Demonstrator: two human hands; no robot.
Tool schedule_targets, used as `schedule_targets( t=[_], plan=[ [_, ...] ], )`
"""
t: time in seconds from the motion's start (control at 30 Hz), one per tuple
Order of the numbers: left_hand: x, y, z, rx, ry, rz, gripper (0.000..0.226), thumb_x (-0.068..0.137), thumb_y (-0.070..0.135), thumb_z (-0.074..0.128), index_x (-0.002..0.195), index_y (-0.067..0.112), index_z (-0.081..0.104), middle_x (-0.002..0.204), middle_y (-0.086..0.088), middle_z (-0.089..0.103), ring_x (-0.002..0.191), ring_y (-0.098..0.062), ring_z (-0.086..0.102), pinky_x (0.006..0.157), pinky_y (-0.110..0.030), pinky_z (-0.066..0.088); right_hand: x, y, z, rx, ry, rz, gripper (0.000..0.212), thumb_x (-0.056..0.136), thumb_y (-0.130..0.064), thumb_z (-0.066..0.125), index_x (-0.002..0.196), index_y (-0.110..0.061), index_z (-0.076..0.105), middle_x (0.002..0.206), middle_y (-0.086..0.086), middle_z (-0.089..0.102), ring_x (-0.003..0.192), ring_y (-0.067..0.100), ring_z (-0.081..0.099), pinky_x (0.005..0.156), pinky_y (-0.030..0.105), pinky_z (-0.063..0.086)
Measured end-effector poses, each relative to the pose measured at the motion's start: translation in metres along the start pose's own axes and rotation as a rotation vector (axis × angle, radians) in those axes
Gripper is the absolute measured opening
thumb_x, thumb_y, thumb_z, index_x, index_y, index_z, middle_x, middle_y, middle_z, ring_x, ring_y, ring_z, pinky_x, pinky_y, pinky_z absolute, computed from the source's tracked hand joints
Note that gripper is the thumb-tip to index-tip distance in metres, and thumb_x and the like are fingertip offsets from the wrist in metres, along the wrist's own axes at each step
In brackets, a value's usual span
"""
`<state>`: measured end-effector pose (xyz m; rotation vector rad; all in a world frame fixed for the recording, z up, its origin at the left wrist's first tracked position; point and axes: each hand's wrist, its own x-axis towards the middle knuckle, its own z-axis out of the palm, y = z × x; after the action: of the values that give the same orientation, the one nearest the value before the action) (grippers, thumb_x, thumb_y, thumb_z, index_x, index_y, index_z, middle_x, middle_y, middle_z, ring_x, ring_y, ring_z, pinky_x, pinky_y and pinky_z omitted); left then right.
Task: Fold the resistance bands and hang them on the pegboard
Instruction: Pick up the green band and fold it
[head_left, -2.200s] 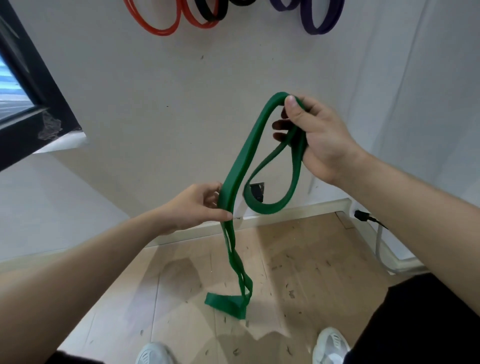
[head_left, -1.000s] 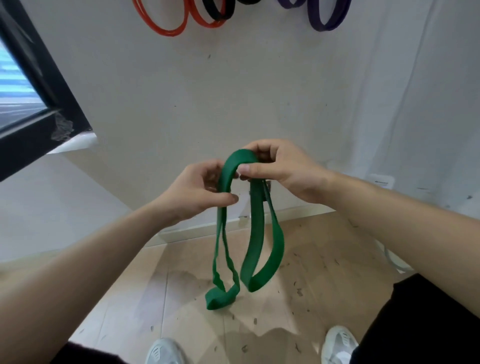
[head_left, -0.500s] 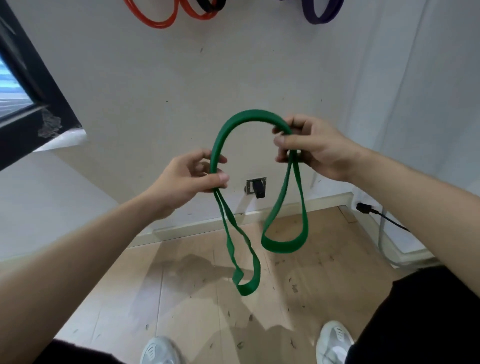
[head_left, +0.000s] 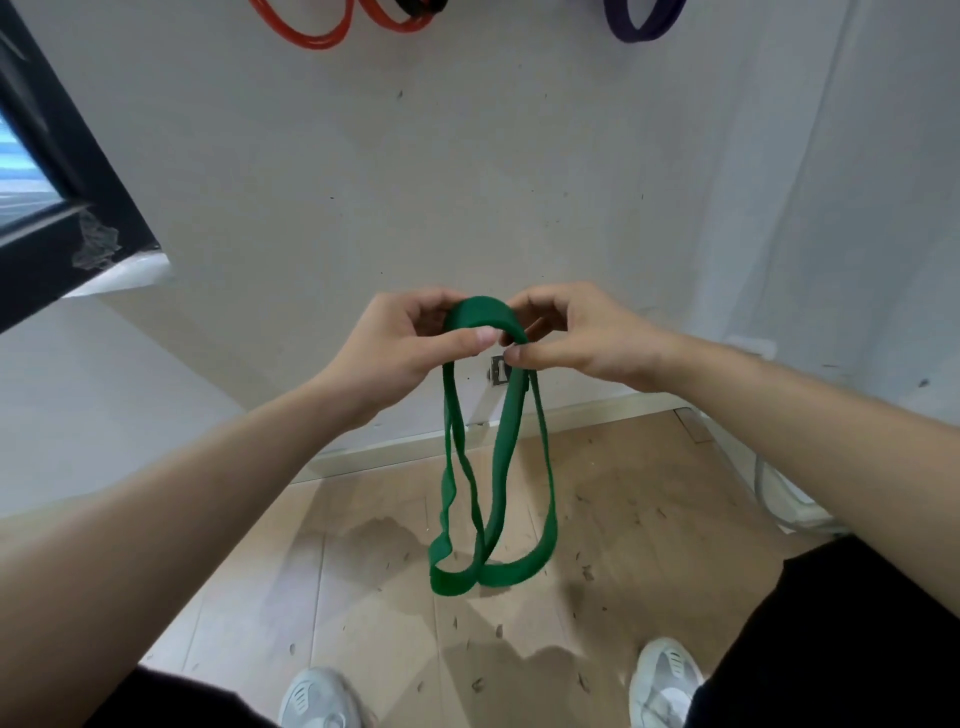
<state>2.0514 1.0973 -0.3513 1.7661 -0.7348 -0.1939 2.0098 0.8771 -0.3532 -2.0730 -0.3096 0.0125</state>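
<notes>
A green resistance band (head_left: 506, 441) hangs doubled in front of me, its two loops dangling side by side above the floor. My left hand (head_left: 400, 345) pinches the left side of its top bend between thumb and fingers. My right hand (head_left: 582, 338) pinches the right side of the same bend, thumb tips nearly touching. On the wall at the top edge hang red bands (head_left: 311, 26), the bottom of a black band (head_left: 415, 6) and a purple band (head_left: 641, 23); their hooks and the pegboard are out of frame.
A white wall (head_left: 467, 182) stands close in front, with a wall socket (head_left: 500, 370) behind the band. A dark window frame (head_left: 57, 208) juts in at the left. A cable and pipe (head_left: 769, 499) run along the right skirting. My shoes (head_left: 667, 675) stand on the wooden floor.
My hands have come together and dropped lower, closing the wide arch of the band into a tight bend. The two hanging loops now sit close together and reach about the same depth.
</notes>
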Motion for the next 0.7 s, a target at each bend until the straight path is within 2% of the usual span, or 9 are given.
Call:
schedule_targets(
  t=[0.13,0.23,0.37,0.47,0.6,0.7],
  plan=[
    [0.000,-0.003,-0.007,0.020,0.057,0.001,0.020,0.086,0.023,0.078,0.106,0.021,0.075,0.094,0.002,0.078,0.090,-0.017,0.072,0.087,-0.031,0.058,0.003,-0.004,0.002,0.065,0.057,-0.053,0.039,0.088,-0.013,0.075,0.125,-0.018,0.063,0.106,0.017,0.070,0.099,0.031,0.070,0.083,0.051,0.061],
    [-0.001,-0.006,-0.011,0.018,0.059,-0.008,0.029,0.083,0.029,0.079,0.110,0.019,0.075,0.101,-0.009,0.077,0.096,-0.029,0.073,0.091,-0.040,0.060,0.005,-0.009,0.006,0.036,0.048,-0.121,0.046,0.091,-0.014,0.072,0.134,-0.023,0.058,0.108,0.018,0.066,0.098,0.030,0.070,0.079,0.047,0.063],
    [-0.005,-0.006,-0.012,0.005,0.030,-0.017,0.035,0.080,0.030,0.078,0.113,0.018,0.073,0.099,0.000,0.078,0.093,-0.017,0.075,0.084,-0.027,0.058,0.006,-0.013,0.014,-0.080,0.019,-0.203,0.043,0.095,-0.016,0.068,0.135,-0.027,0.059,0.110,0.001,0.069,0.096,0.028,0.069,0.079,0.044,0.062],
    [-0.007,-0.007,-0.012,-0.021,0.018,-0.027,0.036,0.076,0.032,0.078,0.110,0.021,0.074,0.095,0.006,0.078,0.092,-0.011,0.074,0.082,-0.022,0.056,0.007,-0.013,0.012,-0.119,0.011,-0.235,0.038,0.095,-0.015,0.068,0.131,-0.024,0.064,0.119,-0.004,0.070,0.103,0.019,0.067,0.085,0.043,0.060],
    [-0.008,-0.014,-0.006,-0.039,-0.004,-0.036,0.036,0.083,0.018,0.079,0.117,0.013,0.071,0.101,0.002,0.078,0.097,-0.015,0.075,0.085,-0.024,0.057,0.008,-0.015,0.009,-0.152,0.043,-0.265,0.031,0.094,-0.014,0.067,0.126,-0.017,0.068,0.114,0.000,0.068,0.107,0.017,0.065,0.098,0.042,0.054],
    [-0.007,-0.021,0.001,-0.009,-0.001,-0.052,0.050,0.078,0.023,0.085,0.124,0.016,0.067,0.111,0.000,0.076,0.104,-0.016,0.073,0.094,-0.032,0.057,0.007,-0.015,0.003,-0.143,0.061,-0.278,0.028,0.095,-0.011,0.066,0.123,-0.017,0.069,0.112,0.002,0.066,0.107,0.019,0.065,0.097,0.040,0.055]
  ],
)
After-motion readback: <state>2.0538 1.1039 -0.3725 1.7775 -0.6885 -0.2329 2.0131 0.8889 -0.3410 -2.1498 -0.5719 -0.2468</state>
